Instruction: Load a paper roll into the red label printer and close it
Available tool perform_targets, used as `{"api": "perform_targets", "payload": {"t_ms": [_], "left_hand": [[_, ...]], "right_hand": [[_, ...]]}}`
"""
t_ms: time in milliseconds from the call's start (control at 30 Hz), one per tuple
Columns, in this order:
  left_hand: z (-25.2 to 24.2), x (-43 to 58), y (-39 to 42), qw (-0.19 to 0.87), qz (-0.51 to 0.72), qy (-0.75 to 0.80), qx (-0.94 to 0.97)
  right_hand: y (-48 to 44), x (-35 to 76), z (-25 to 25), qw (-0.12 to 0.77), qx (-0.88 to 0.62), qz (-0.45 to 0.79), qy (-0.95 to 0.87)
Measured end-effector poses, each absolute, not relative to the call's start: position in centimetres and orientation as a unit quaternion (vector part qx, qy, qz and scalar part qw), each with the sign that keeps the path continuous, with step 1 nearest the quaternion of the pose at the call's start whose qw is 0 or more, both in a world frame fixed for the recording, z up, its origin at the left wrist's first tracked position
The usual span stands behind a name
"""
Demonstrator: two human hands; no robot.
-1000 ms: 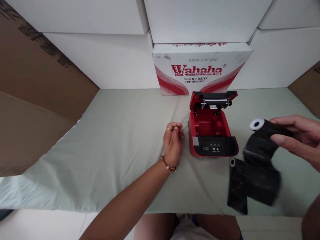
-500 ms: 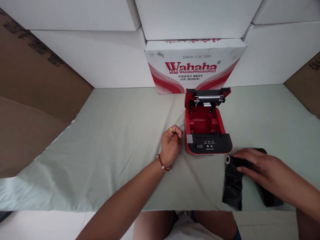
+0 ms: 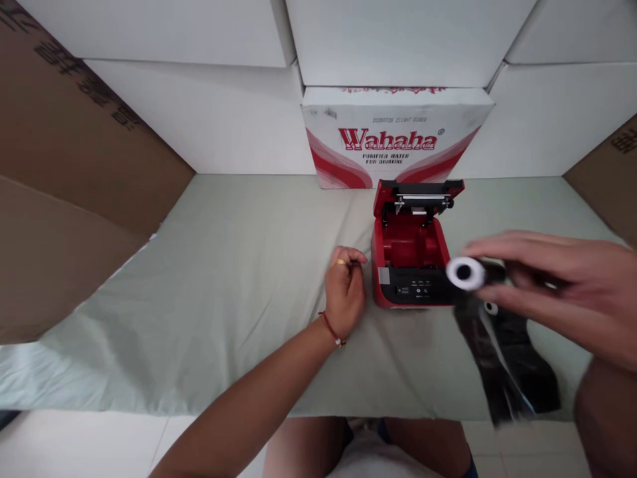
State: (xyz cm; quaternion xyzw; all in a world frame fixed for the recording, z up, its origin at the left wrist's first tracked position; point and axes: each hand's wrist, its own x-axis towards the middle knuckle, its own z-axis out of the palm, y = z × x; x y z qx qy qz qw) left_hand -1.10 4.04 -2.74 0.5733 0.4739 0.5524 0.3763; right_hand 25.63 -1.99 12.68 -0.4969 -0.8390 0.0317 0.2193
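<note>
On the cloth stands a red and black label printer (image 3: 418, 285) with its lid raised and its red inner bay bare. Just left of it rests my left hand (image 3: 345, 289), curled into a loose fist with nothing showing in it. My right hand (image 3: 547, 285) pinches a roll with a white ring end (image 3: 466, 273), above the printer's front right corner. A black strip (image 3: 485, 358) hangs from this roll, blurred by motion. Beneath it on the cloth lies a second black roll with a white core (image 3: 492, 308), its black sheet spread toward the front edge.
A white and red water carton (image 3: 391, 143) stands behind the printer, against stacked white boxes (image 3: 239, 119). Brown cardboard (image 3: 89, 179) closes the left side. A pale green cloth (image 3: 239, 265) covers the table, whose front edge is close to my legs.
My right hand has lifted a roll off the cloth and up toward the printer, its strip trailing. Another black roll now shows underneath. My left hand stays beside the printer; the view has shifted slightly.
</note>
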Motion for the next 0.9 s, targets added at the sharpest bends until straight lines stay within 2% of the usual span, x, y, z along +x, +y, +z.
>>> {"api": "perform_targets", "payload": {"t_ms": [33, 67, 167, 300, 467, 633, 700, 833, 900], "left_hand": [[-2.7, -1.2, 3.8, 0.320, 0.572, 0.467, 0.593], [-2.6, -1.4, 3.6, 0.267, 0.588, 0.454, 0.614], [-2.2, -1.9, 2.8, 0.154, 0.609, 0.374, 0.682], [-1.7, -1.9, 2.0, 0.078, 0.567, 0.249, 0.781], [-1.6, -1.1, 1.5, 0.053, 0.498, 0.174, 0.848], [-1.6, -1.2, 1.1, 0.086, 0.456, 0.171, 0.869], [-1.5, -1.2, 0.9, 0.073, 0.451, 0.173, 0.873], [-1.3, -1.1, 0.7, -0.003, 0.427, 0.197, 0.883], [-1.3, -1.0, 0.5, -0.028, 0.415, 0.211, 0.885]], "right_hand": [[-0.4, 24.6, 12.8, 0.195, -0.492, 0.060, -0.846], [1.0, 23.7, 12.6, 0.189, -0.501, 0.052, -0.843], [4.3, 21.0, 11.1, 0.094, -0.565, -0.001, -0.820], [5.6, 18.4, 10.2, -0.065, -0.602, -0.027, -0.796], [6.4, 16.4, 10.9, -0.111, -0.614, 0.001, -0.781], [7.9, 16.3, 9.7, -0.094, -0.610, 0.034, -0.786], [7.7, 17.1, 9.0, -0.049, -0.598, 0.060, -0.798], [5.0, 19.8, 9.5, 0.150, -0.512, 0.170, -0.828], [3.6, 21.2, 10.4, 0.268, -0.529, 0.211, -0.777]]}}
